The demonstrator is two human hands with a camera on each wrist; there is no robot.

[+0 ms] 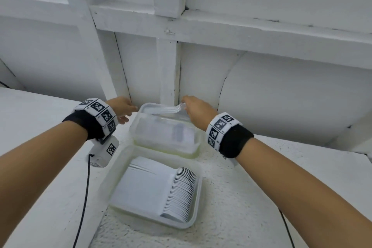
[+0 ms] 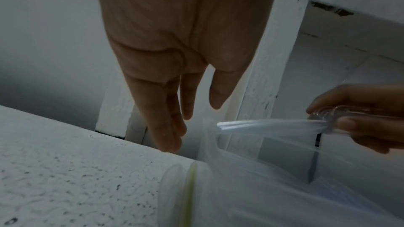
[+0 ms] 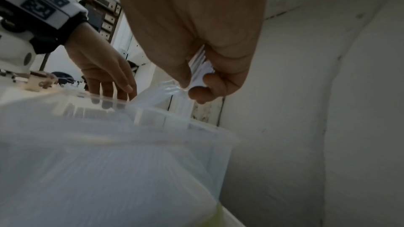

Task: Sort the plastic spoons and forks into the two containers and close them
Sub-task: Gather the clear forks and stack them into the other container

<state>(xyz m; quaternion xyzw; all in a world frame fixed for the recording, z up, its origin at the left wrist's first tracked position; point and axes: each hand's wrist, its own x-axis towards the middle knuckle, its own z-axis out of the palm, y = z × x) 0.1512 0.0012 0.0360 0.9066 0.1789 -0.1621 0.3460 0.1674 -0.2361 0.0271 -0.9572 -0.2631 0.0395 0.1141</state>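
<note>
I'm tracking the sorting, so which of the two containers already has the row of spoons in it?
The near container, closest to the person: a neat row of spoons lies inside. The far container by the wall has none visible.

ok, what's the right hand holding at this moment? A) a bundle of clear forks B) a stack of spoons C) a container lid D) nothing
A: the right hand pinches a bundle of clear forks by the tine end, over the far container; the spoons lie stacked in the near container, and the left hand is open with straight fingers.
</note>
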